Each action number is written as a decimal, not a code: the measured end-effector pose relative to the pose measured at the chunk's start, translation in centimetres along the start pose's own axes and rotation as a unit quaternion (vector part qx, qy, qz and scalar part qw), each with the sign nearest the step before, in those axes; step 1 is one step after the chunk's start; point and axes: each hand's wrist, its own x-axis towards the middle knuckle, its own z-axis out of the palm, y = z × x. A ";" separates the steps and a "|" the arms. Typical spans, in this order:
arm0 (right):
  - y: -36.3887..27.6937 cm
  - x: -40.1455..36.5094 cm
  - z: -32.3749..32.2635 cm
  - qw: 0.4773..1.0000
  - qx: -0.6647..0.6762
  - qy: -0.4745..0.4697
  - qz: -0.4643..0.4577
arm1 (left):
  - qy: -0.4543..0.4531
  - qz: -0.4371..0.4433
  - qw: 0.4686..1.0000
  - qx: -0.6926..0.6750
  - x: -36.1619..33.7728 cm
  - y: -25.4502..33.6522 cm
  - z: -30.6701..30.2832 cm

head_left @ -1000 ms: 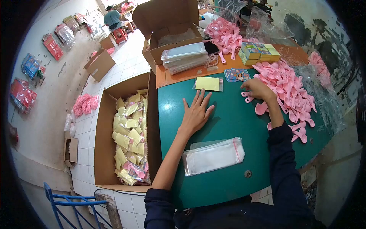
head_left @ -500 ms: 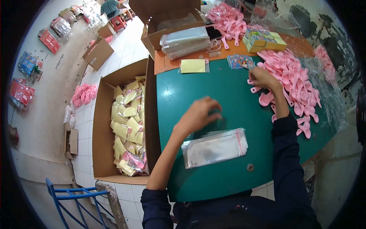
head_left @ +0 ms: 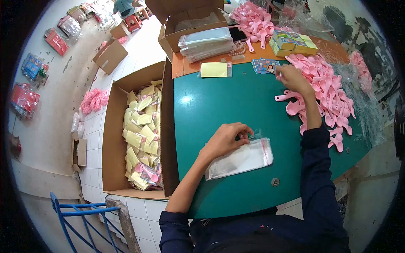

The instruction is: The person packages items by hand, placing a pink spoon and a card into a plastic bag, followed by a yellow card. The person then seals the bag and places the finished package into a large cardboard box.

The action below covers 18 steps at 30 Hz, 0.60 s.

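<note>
My left hand (head_left: pixel 230 138) is over the stack of clear plastic bags (head_left: pixel 240 161) on the green table (head_left: pixel 211 101), its thumb and fingers pinched at the far edge of a bag. My right hand (head_left: pixel 293 79) is at the small stack of printed cards (head_left: pixel 264 66), fingers closed near the right end of the cards; what its fingertips hold is too small to tell. Just right of it spreads a pile of pink spoons (head_left: pixel 322 84). A yellow card in a clear bag (head_left: pixel 213 70) lies at the table's far left edge.
An open carton (head_left: pixel 110 139) of packed bags with yellow cards stands left of the table. Farther back are a second carton (head_left: pixel 192 25), stacked clear bags (head_left: pixel 205 44), boxed cards (head_left: pixel 291 43) and more pink spoons (head_left: pixel 253 21). A seated person (head_left: pixel 124 7) is far off.
My left hand has come down onto the clear bags, its fingers now closed at their far edge. My right hand has shifted slightly up, still beside the printed cards.
</note>
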 end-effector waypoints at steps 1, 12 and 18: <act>0.1 0.0 -0.7 0.999 0.018 0.051 -0.004 | 0.007 -0.004 1.000 0.015 -0.1 0.3 -0.1; -8.2 -0.4 -4.6 0.916 0.392 0.049 -0.076 | 0.117 -0.123 0.934 -0.315 -0.1 -1.3 -2.2; -9.9 0.1 -3.6 0.867 0.488 0.061 -0.074 | 0.190 -0.127 0.893 -0.388 -0.4 -1.6 -2.8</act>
